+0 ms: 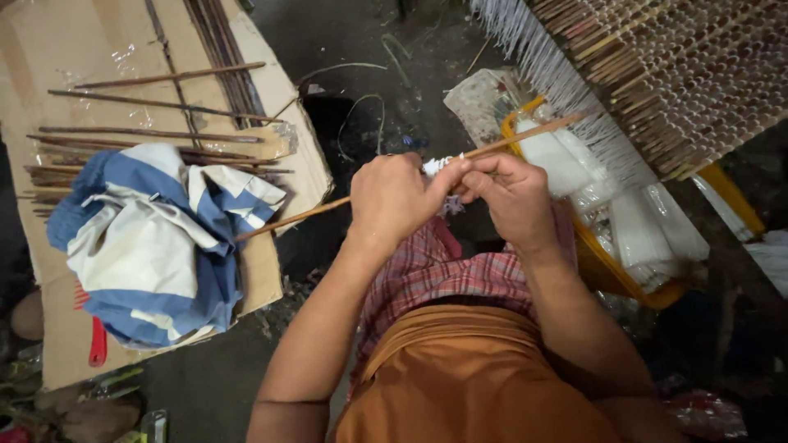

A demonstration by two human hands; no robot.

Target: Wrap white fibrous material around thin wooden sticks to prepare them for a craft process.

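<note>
My left fingers (392,197) and right fingers (492,182) pinch a thin stick (304,214) and white strip (435,166) over my lap. Far right sits a yellow basket (593,264) of white bundles; left, a blue-white cloth (156,238) on cardboard (57,49).

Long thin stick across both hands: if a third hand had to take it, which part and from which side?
Probably the bare left stretch of the stick, coming from above. It juts free past the left hand, slanting down over dark floor. The middle is covered by both hands, left and right hand, with white strands there; the upper end nears the white fringe.
</note>
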